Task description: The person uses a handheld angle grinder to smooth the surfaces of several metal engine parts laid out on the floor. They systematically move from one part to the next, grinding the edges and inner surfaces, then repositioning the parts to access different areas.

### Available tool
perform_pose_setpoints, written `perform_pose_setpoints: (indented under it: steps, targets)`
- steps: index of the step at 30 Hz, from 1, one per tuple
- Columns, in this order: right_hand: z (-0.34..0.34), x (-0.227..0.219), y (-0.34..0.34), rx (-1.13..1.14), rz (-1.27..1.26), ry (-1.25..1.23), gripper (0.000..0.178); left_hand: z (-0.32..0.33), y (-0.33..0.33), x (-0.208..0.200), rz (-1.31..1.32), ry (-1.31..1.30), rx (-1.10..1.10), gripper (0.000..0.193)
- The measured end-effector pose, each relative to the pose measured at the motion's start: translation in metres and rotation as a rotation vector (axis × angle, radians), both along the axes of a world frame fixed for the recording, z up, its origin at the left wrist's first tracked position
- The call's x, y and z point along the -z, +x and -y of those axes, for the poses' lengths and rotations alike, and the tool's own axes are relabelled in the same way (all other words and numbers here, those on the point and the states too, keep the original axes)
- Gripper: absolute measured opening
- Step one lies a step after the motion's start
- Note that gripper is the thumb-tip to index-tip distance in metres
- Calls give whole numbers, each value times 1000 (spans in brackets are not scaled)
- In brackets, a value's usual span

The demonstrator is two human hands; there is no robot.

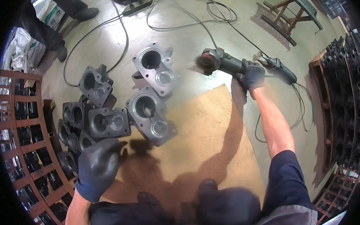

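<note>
In a dark glove, my right hand (252,75) is wrapped round the rear body of a black angle grinder (228,63). The grinder's head and reddish disc point left, over or on the floor. My left hand (99,165), also gloved, hovers with its fingers loosely bent and a little apart, and nothing shows between them. Beside it are several grey metal castings, each with round bores and a bolted-flange shape. The nearest large casting (149,114) rests at the edge of the cardboard sheet (206,139); another casting (155,69) lies just beyond it.
A second corded power tool (279,68) lies right of my hand. Cables loop across the floor to a power strip (138,7). Brown metal crates (28,138) stand left, and a rack of dark parts (350,91) stands right. Another person's legs (47,27) are at the upper left.
</note>
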State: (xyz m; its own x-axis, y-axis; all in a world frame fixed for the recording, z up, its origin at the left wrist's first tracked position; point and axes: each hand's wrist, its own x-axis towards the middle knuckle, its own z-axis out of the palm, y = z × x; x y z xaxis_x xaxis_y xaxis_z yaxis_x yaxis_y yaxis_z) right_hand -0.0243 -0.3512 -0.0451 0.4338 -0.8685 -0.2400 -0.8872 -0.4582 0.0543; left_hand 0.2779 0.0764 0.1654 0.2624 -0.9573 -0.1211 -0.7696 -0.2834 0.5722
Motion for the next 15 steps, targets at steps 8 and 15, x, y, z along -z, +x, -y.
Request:
perform_pose_setpoints:
  steps: [8,15]
  targets:
    - [89,73,6,-58,149,-221,54,-21,2,-38,-13,-47,-143,32]
    - [106,99,16,12,341,-137,74,-54,6,-54,100,-24,-75,32]
